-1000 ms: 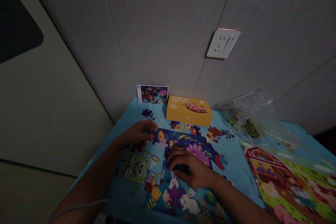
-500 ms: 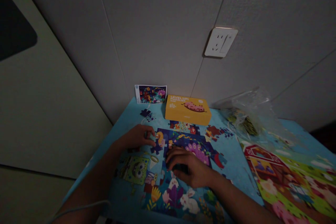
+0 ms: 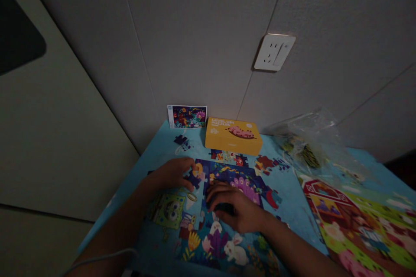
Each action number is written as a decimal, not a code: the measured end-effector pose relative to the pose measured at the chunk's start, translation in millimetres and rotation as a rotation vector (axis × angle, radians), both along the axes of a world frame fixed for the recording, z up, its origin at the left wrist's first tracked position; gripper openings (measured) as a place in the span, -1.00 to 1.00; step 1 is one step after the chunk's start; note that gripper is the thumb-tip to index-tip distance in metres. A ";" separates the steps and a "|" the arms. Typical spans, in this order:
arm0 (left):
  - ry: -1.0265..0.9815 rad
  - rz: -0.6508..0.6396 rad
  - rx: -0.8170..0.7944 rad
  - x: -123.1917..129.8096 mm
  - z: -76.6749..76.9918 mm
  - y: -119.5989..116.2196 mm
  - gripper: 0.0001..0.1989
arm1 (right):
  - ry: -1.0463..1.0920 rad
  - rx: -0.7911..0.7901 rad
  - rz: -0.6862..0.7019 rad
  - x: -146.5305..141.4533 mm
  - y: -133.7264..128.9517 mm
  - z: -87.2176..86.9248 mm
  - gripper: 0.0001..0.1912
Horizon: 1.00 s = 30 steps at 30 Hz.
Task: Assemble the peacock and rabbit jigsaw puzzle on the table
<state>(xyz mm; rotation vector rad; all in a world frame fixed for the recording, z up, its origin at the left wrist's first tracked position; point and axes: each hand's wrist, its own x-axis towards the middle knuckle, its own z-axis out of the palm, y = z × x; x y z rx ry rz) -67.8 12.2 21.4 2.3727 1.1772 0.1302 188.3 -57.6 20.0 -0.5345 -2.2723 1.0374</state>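
A partly joined jigsaw [image 3: 227, 246] with rabbits, flowers and a pink creature lies on the blue table cover. At its upper left is a small joined section [image 3: 196, 175] in dark blue with an orange shape. My left hand [image 3: 176, 173] touches the left side of that section, thumb and index finger on its edge. Fingers curved, my right hand [image 3: 232, 205] rests on the middle of the jigsaw and hides part of it; anything under its palm is out of sight.
Behind stand a picture card [image 3: 189, 117] and a yellow puzzle box [image 3: 232, 136]. Loose pieces [image 3: 266, 163] lie before the box, a dark piece [image 3: 180, 139] to the left. At right are a clear plastic bag [image 3: 303, 147] and a farm puzzle [image 3: 360, 229].
My left hand has shifted slightly right, its fingers now further over the small section's left edge. My right hand has hardly moved.
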 end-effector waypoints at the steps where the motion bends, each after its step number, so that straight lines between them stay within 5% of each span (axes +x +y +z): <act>1: 0.006 0.020 0.010 1.9 -0.2 -0.9 -0.49 | 0.002 -0.006 0.000 0.0 -0.1 0.0 -0.85; 12: 0.128 0.137 0.206 18.6 -7.3 -9.2 -0.42 | -0.001 -0.017 -0.001 1.0 0.7 -5.4 -0.85; 30: 0.035 -0.011 0.186 10.7 -1.1 -7.3 -0.54 | -0.024 -0.016 -0.008 1.4 0.2 -5.2 -0.85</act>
